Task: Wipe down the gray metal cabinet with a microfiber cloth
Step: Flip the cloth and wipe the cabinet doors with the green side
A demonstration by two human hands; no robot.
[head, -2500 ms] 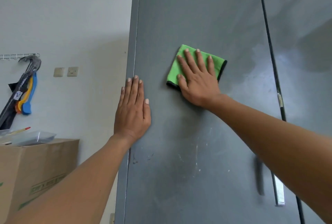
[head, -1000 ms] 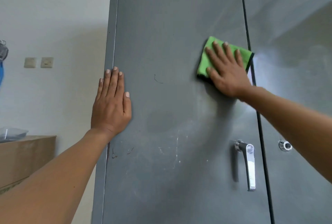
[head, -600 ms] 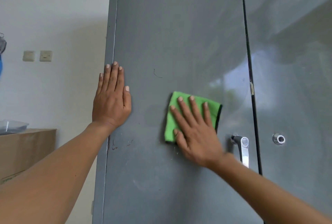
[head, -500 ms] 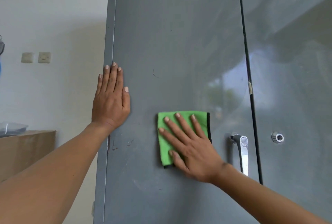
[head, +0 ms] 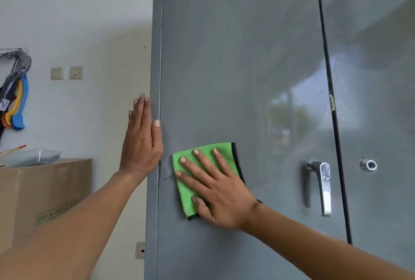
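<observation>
Cloth [head: 203,172] shifted left under right hand [head: 219,192], near cabinet [head: 247,55] edge.

No text can be read with certainty. A cardboard box [head: 45,194] at the lower left carries a green printed label [head: 57,212] on its side, its characters too blurred to make out. The gray metal cabinet [head: 224,55] bears no lettering.

My right hand [head: 221,192] presses the green cloth [head: 197,167] flat on the gray cabinet [head: 235,55]; my left hand [head: 141,142] rests at its edge.
</observation>
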